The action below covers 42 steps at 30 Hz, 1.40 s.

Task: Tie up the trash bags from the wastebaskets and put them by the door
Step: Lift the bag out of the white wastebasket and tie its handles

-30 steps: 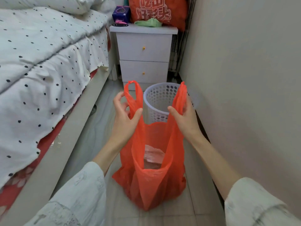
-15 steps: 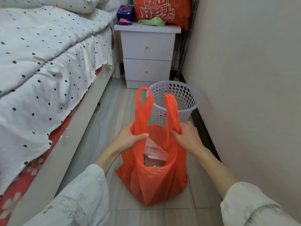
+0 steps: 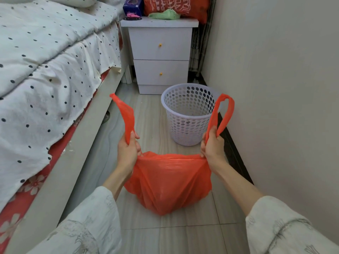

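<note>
Bed (image 3: 45, 74), along the left: a white quilt with black dots over a red floral sheet, on a pale flat-sided frame. Wall (image 3: 275, 88), along the right: plain and matte. Floor (image 3: 146, 114) between them: pale tiles with faint veining. Nightstand (image 3: 160, 52), at the far end: white, box-shaped, two drawers with small yellow knobs; on its top lie a crumpled green cloth (image 3: 164, 15) and a purple box (image 3: 133, 6), with an orange printed bag (image 3: 176, 5) behind them.

Trash bag (image 3: 168, 182), centre, on the floor between the forearms: thin, glossy orange plastic, creased, its mouth drawn into a flat band so that its contents cannot be seen. Wastebasket (image 3: 189, 114), just beyond the bag and near the wall: pale lavender plastic, round, tapering downward, walls perforated with round holes, upright; no liner shows inside.

Left hand (image 3: 128, 151): fingers curled round the left handle (image 3: 123, 114) of the bag, which stands up as a twisted strip. Right hand (image 3: 212, 145): fingers curled round the right handle (image 3: 222, 112), which rises as an open loop. Both hands are held apart; pale printed sleeves cover the forearms.
</note>
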Available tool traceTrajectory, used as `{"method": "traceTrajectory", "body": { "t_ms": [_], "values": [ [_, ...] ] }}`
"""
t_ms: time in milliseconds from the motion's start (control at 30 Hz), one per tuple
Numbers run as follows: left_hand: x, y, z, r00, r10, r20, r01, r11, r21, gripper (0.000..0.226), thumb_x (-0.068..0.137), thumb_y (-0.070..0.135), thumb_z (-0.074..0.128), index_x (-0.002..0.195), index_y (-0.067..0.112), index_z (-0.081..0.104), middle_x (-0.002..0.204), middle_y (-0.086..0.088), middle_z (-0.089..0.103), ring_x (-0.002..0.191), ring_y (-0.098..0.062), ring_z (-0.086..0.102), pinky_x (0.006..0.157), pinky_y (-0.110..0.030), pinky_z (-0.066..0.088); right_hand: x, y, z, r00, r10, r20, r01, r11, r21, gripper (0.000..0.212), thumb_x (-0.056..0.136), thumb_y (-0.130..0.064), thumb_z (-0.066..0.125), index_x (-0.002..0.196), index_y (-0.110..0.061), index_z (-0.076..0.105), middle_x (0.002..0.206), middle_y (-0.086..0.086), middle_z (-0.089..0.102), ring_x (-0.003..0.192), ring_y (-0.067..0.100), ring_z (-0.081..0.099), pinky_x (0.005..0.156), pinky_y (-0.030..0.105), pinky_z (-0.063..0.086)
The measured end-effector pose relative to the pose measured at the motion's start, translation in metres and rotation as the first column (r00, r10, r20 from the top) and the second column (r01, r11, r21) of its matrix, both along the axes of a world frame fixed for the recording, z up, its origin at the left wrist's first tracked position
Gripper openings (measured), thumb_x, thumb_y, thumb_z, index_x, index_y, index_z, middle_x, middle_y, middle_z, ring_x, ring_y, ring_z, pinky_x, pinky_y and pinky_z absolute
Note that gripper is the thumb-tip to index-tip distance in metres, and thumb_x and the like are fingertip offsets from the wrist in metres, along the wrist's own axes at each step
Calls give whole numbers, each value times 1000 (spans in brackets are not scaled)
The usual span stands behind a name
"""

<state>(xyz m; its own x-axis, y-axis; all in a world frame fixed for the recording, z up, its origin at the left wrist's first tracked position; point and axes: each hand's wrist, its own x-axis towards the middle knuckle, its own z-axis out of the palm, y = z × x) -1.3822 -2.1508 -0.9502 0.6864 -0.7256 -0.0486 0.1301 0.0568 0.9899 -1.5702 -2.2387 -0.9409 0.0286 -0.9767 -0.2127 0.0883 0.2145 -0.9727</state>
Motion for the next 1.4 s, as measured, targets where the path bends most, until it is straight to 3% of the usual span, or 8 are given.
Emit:
{"method": "traceTrajectory", "body": {
  "t_ms": [200,367,467,567,700,867,1100,1400],
  "values": [
    [18,3,-13,982,-17,-188,31,997,75,10,89,8,50,85,16,46,58,4,34,40,-5,32,41,-20,29,17,2,-6,991,119,60,-123,991,61,19,89,-22,57,74,-19,46,50,-6,32,33,3,32,45,24,30],
    [29,16,-30,954,-119,275,27,948,318,55,77,19,59,129,12,41,115,-7,56,103,-21,53,93,-35,44,12,4,-27,859,113,-500,-249,944,-215,28,82,-18,63,70,7,60,65,6,47,62,30,49,57,30,39],
    [24,25,-40,897,-150,416,-75,875,478,65,75,48,61,131,22,41,131,-1,49,128,-24,41,112,-49,25,8,13,-41,791,138,-596,-357,895,-266,33,75,-37,61,50,-18,53,62,3,53,71,24,54,69,31,41],
    [26,37,-51,933,-144,329,-63,836,546,59,70,67,56,105,20,60,116,-6,61,117,-28,53,106,-51,35,12,19,-54,791,234,-566,-403,895,-193,30,83,-36,55,63,-14,62,78,8,67,80,21,62,77,32,47],
    [22,36,-43,996,-19,91,-5,966,260,30,96,24,42,82,7,62,105,-14,66,100,-25,62,100,-40,45,24,25,-42,969,246,-28,-244,968,58,42,99,-28,37,60,-16,50,91,12,71,85,22,63,88,29,46],
    [12,18,-19,969,10,-249,-13,1000,-12,33,99,28,33,71,15,44,60,-4,73,63,-17,70,81,-37,51,34,15,-34,987,44,153,-70,983,169,46,96,-39,34,55,-21,44,86,28,71,78,30,62,77,36,45],
    [9,5,2,870,-43,-491,-50,984,-174,36,99,33,28,69,15,39,32,8,26,27,-10,35,65,-33,51,46,16,-1,703,-114,702,-170,932,322,49,99,-42,26,59,-16,33,36,5,50,39,22,57,65,37,48],
    [8,9,-3,874,-100,-475,146,987,61,17,90,18,35,73,16,36,36,7,24,24,-5,17,34,-13,34,56,28,-8,940,182,288,-270,913,305,36,95,-33,46,65,-19,31,38,-7,23,24,3,18,30,9,22]
  ]
}}
